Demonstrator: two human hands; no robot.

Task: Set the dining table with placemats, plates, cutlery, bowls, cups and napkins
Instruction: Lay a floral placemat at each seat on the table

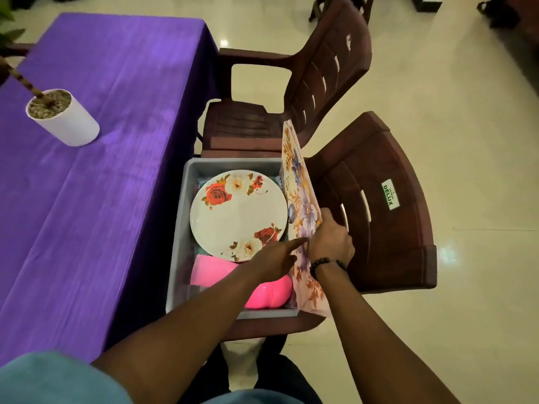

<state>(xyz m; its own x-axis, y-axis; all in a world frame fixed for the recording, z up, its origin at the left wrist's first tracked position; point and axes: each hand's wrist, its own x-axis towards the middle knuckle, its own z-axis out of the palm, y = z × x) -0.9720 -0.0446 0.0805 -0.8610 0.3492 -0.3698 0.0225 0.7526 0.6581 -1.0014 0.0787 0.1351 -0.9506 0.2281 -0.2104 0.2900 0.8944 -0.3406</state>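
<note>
A grey plastic bin [186,182] sits on a brown chair beside the table. Inside lies a white plate [237,212] with red rose prints, on top of other plates. Pink cups [271,293] lie at the bin's near end, partly hidden by my left arm. Floral placemats [300,199] stand on edge along the bin's right wall. My right hand [331,243] grips the placemats near their lower part. Over the plate's near rim, my left hand [277,258] reaches with a finger extended to touch the placemats.
The table with a purple cloth [102,141] fills the left side, carrying a white pot [62,118] with a plant stem. A second brown chair [306,83] stands beyond the bin. Cream tiled floor [466,141] spreads to the right.
</note>
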